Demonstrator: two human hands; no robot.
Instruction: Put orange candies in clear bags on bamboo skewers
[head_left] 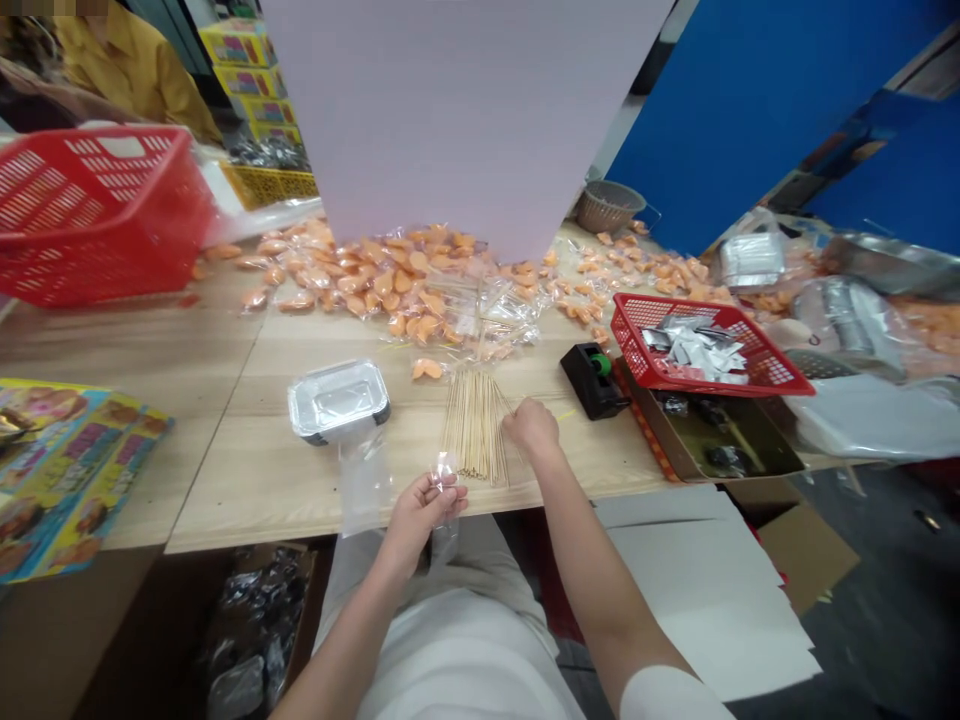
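Note:
A fanned bundle of thin wooden sticks [474,425] lies on the light wooden table near its front edge. My left hand [421,510] pinches a clear plastic bag [445,475] just left of the sticks' lower ends. At the bundle's right side, my right hand [534,428] is closed at the sticks, its fingertips against the outermost ones; what they grip is too small to make out. Left of the bundle sits a foil tray [339,398], with flat clear bags [364,485] below it. Wrapped orange pieces [405,285] are heaped behind the sticks.
A black tape dispenser [592,382] and a red basket of silvery packets [705,345] stand on the right. A large red basket [97,220] is at the back left, near a person in yellow [135,65]. Printed boxes [67,480] lie at the left.

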